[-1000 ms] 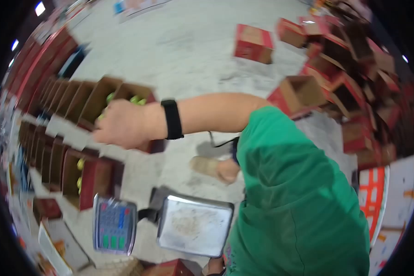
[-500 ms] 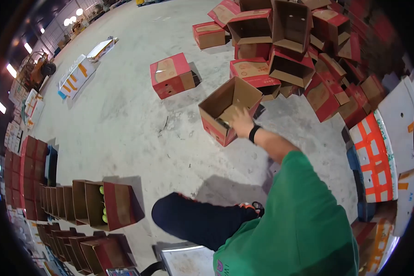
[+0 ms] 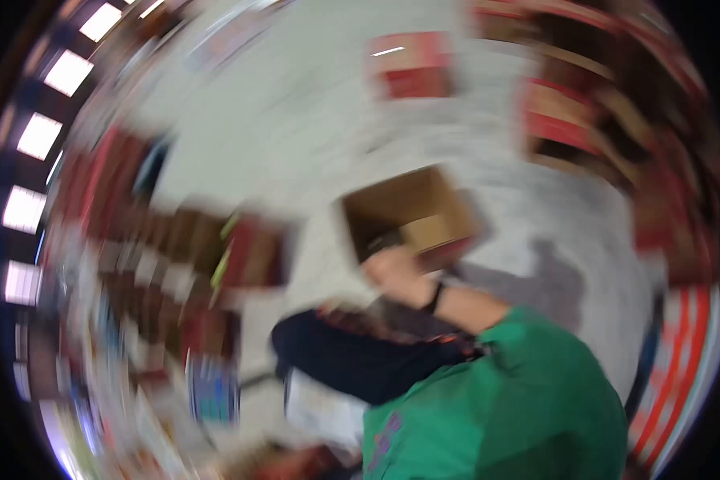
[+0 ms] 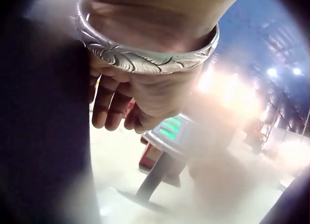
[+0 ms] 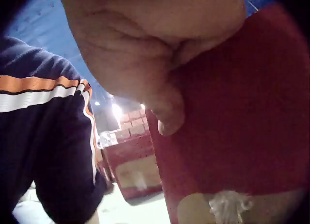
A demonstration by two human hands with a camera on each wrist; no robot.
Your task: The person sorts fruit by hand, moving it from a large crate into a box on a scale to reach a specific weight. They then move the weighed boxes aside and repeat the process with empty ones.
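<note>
In the head view my right hand (image 3: 400, 276) grips the near rim of an open, red-and-brown cardboard box (image 3: 456, 214). The right wrist view shows my thumb (image 5: 172, 112) against the box's red outer side (image 5: 237, 117), with the fingers hidden beyond the edge. A loose flap of brown card shows inside the box. My left hand (image 4: 155, 95), below a carved silver bangle (image 4: 140, 61), hangs with relaxed fingers and holds nothing. Beyond it in the left wrist view is the scale's display head (image 4: 169, 129) with green readouts. The left hand is outside the head view.
A platform scale's metal plate (image 3: 324, 408) lies beside my leg, its display (image 3: 214, 390) to the left. Rows of open boxes, one with green fruit (image 3: 222, 260), line the left. A red box (image 3: 410, 66) stands ahead, and piled boxes (image 3: 568, 120) fill the right.
My right hand moves from over the fruit box to the open box by the pile, then brings that box nearer my legs. The head view swings right, then back left.
</note>
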